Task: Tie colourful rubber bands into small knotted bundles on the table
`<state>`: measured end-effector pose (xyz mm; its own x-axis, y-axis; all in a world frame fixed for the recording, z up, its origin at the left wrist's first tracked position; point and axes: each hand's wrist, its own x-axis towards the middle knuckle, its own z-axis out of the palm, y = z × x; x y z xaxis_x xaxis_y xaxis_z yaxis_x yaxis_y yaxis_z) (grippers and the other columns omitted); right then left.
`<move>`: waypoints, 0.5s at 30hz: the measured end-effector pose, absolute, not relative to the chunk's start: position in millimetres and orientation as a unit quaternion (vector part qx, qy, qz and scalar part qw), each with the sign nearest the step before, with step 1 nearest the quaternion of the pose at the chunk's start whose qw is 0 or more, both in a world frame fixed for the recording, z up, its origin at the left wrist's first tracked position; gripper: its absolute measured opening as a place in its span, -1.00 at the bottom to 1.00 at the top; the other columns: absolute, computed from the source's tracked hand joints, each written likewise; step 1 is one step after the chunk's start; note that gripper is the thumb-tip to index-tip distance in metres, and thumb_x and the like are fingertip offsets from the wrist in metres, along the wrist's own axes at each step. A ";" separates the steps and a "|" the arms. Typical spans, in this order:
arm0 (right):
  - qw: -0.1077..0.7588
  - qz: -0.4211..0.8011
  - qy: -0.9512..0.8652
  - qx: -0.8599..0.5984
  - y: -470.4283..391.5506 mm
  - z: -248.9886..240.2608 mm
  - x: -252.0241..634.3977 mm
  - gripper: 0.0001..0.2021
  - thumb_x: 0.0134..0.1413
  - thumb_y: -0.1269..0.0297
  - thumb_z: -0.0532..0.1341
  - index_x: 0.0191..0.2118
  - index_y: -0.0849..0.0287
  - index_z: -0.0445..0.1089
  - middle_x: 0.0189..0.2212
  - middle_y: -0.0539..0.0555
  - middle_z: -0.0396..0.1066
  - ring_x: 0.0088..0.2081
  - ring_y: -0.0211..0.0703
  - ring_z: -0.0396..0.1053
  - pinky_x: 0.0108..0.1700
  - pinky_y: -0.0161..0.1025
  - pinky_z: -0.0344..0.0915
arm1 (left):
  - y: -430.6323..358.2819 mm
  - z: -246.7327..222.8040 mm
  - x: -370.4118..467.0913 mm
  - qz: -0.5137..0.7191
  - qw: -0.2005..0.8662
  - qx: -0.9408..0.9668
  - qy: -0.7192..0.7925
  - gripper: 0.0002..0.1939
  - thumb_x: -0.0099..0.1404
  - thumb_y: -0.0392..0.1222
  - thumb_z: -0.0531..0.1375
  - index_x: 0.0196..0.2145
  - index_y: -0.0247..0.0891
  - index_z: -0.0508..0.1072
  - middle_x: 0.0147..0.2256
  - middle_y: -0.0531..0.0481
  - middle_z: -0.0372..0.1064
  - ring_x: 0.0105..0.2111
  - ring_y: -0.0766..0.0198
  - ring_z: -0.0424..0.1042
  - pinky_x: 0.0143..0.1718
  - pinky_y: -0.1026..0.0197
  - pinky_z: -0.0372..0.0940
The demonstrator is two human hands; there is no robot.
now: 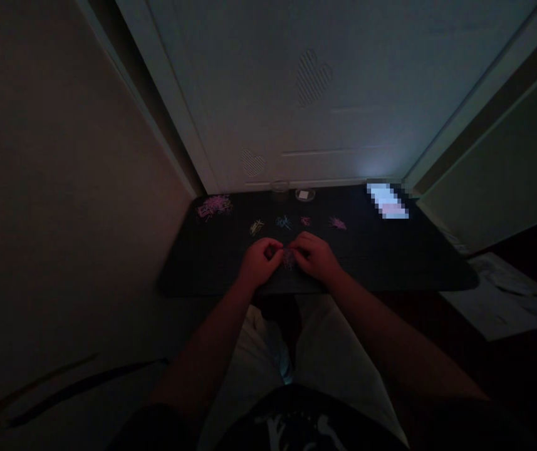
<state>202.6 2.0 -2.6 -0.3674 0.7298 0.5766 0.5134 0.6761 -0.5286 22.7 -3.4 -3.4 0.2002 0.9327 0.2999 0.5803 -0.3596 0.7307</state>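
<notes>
My left hand (262, 260) and my right hand (314, 255) meet low over the front middle of a dark table, fingertips pinched and almost touching. Whatever they pinch is too small and dark to name. Just below the fingertips lies a small pale purple pile (289, 259) of thin pieces that look like little rubber bands. Beyond the hands similar little piles form a row: a yellowish one (256, 227), a blue one (283, 222), a small pink one (306, 221) and a pink-purple one (338, 223).
A larger pink-purple heap (214, 207) sits at the table's back left corner. At the back edge stand a clear round container (280, 190) and a round lid (304, 195) with a white label. A bright blurred-out screen (389, 201) lies back right. A white door (268, 94) rises behind the table.
</notes>
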 end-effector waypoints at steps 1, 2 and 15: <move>0.419 0.134 -0.813 -0.382 2.3 -2.6 202.8 -0.87 0.02 0.45 0.12 -0.37 0.16 0.40 -0.44 0.05 0.32 -0.37 -0.22 0.30 -0.33 -0.28 0.24 | -3.8 -2.8 22.8 0.375 0.239 0.736 0.510 -0.80 0.13 -0.20 0.17 -0.25 -0.26 0.43 -0.38 0.03 0.41 -0.48 0.38 0.29 -0.40 0.29 0.22; 0.422 0.137 -0.810 -0.384 2.6 -2.5 203.0 -0.87 0.01 0.45 0.12 -0.37 0.16 0.40 -0.44 0.05 0.32 -0.37 -0.22 0.30 -0.34 -0.28 0.23 | -4.1 -2.2 22.9 0.379 0.240 0.737 0.506 -0.75 0.12 -0.20 0.18 -0.20 -0.26 0.42 -0.34 0.02 0.42 -0.47 0.38 0.29 -0.39 0.28 0.24; 0.415 0.147 -0.809 -0.388 4.1 -3.8 203.2 -0.88 0.02 0.42 0.13 -0.38 0.16 0.43 -0.44 0.06 0.35 -0.36 -0.22 0.32 -0.31 -0.27 0.24 | -6.1 0.1 23.9 0.356 0.248 0.746 0.505 -0.74 0.11 -0.08 0.22 -0.25 -0.26 0.47 -0.39 0.02 0.45 -0.47 0.37 0.32 -0.41 0.29 0.24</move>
<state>203.2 4.1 -3.8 -0.3538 0.7509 0.5576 0.5062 0.6551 -0.5609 23.9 -6.1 0.1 0.2366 0.9304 0.2800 0.5770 -0.3664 0.7300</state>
